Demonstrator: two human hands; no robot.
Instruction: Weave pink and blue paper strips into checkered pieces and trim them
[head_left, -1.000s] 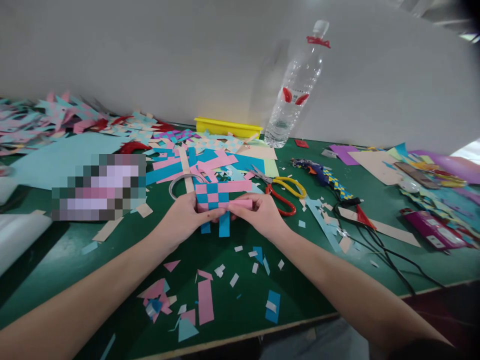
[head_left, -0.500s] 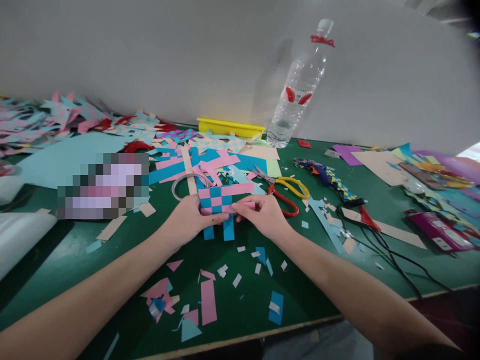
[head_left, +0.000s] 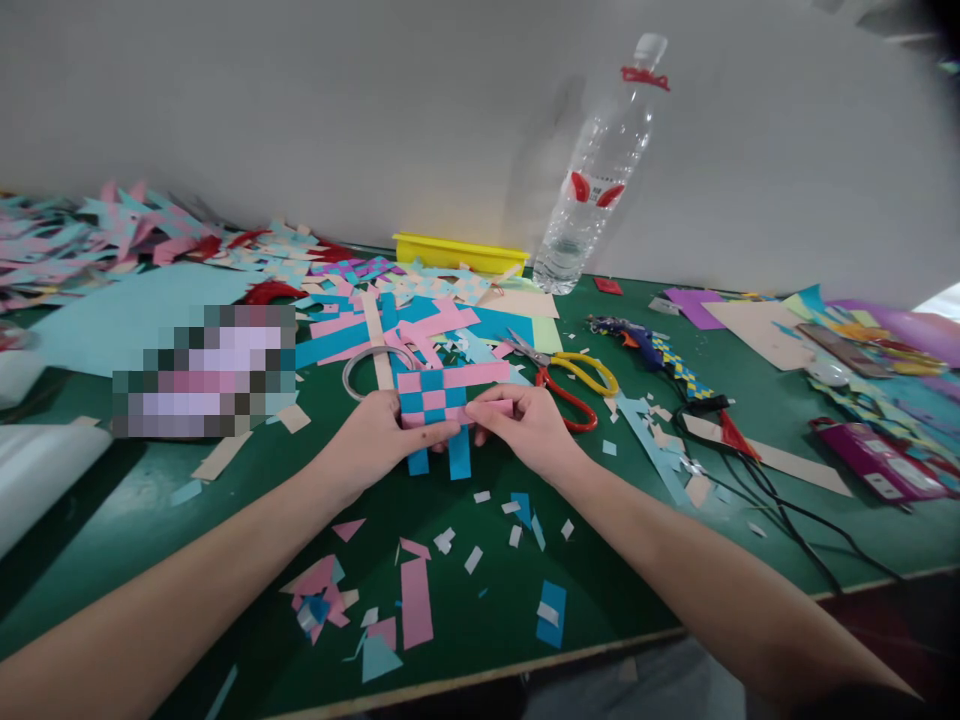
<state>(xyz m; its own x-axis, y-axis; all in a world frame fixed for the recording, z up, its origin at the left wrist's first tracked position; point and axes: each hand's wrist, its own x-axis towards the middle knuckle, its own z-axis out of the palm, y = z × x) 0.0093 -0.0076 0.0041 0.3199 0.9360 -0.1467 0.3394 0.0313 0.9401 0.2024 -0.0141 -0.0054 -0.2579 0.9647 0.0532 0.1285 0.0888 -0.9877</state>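
Observation:
A small woven mat of pink and blue paper strips (head_left: 437, 395) lies just above the green table top (head_left: 480, 590). My left hand (head_left: 375, 435) pinches its lower left edge, fingers closed on it. From the right, my right hand (head_left: 525, 425) pinches a pink strip (head_left: 491, 408) at the mat's lower right. Two blue strip ends (head_left: 450, 460) hang loose below the mat between my hands.
Scissors with red and yellow handles (head_left: 566, 380) lie right of my hands. A tape roll (head_left: 373, 367), more woven strips and a yellow tray (head_left: 459, 253) sit behind. A clear bottle (head_left: 596, 175) stands by the wall. Black cables (head_left: 757, 500) and paper scraps litter the table.
Both hands and the mat have stayed nearly in place. My right fingers have worked the pink strip slightly further along the mat's lower edge.

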